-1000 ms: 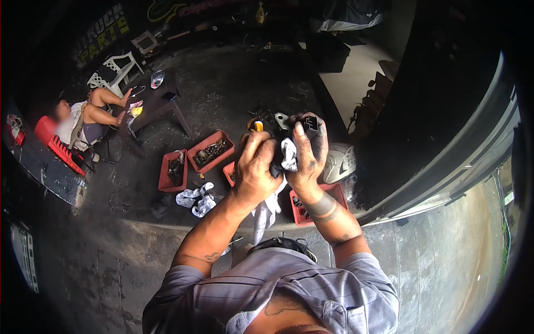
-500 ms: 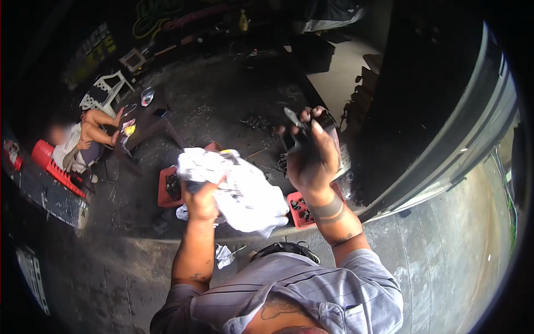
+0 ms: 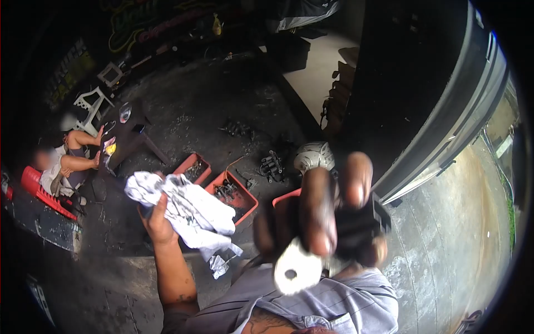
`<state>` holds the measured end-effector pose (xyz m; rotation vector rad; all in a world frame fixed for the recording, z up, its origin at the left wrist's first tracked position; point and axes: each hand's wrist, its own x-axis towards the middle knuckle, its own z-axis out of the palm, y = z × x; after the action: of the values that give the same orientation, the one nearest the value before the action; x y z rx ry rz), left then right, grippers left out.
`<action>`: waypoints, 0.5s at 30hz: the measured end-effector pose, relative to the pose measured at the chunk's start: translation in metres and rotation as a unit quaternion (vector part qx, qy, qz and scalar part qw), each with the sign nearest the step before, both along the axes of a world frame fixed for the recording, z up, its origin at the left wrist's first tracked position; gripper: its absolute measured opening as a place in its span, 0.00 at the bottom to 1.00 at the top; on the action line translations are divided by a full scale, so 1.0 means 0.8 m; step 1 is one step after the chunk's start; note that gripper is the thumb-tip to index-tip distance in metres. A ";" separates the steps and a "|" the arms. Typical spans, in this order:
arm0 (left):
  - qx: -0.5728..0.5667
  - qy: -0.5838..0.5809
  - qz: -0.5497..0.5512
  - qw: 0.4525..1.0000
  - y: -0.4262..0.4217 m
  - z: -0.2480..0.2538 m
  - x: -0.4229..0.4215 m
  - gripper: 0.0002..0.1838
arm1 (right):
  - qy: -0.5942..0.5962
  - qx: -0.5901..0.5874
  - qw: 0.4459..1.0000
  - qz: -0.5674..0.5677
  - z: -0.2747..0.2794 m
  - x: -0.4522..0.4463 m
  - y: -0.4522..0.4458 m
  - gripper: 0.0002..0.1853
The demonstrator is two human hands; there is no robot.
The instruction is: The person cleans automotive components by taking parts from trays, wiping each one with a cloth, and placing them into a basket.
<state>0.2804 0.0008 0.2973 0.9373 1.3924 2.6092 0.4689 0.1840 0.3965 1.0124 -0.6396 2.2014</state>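
My left hand is closed around a crumpled white rag with dark smudges, which hangs to the right of my fingers. Close to the camera, my right hand grips a black mechanical part. A bright metal tab with a round hole sticks out from this part below my fingers. My fingertips look dark and are blurred. Much of the part is hidden behind them, so its exact kind does not show.
Red bins with dark metal parts stand on the floor: one bin between my hands, another behind it. Loose parts and a ribbed grey casing lie beyond. At left, a person sits by a dark table.
My right hand has come down and much closer to the camera with the black part, turning its metal tab into view. My left hand has moved left and slightly down with the rag.
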 end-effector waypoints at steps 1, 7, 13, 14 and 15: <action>0.018 0.004 -0.018 1.000 0.004 0.013 0.002 0.28 | 0.005 0.027 0.999 -0.041 -0.009 -0.013 0.012 0.27; 0.098 0.095 -0.096 0.986 0.042 0.094 0.035 0.38 | -0.163 0.092 0.956 -0.226 -0.074 -0.108 0.047 0.35; -0.216 0.509 0.104 0.827 0.123 0.095 0.044 0.40 | -0.285 0.232 0.850 -0.376 -0.108 -0.129 0.045 0.37; -0.174 0.482 0.068 0.856 0.125 0.085 0.039 0.39 | -0.320 0.299 0.782 -0.444 -0.115 -0.127 0.051 0.41; -0.172 0.452 0.069 0.872 0.127 0.068 0.034 0.38 | -0.247 0.255 0.819 -0.450 -0.121 -0.128 0.052 0.37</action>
<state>0.3076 0.1023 0.3517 2.1914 2.0340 1.8716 0.3666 0.2254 0.2997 0.1931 -1.6174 1.4095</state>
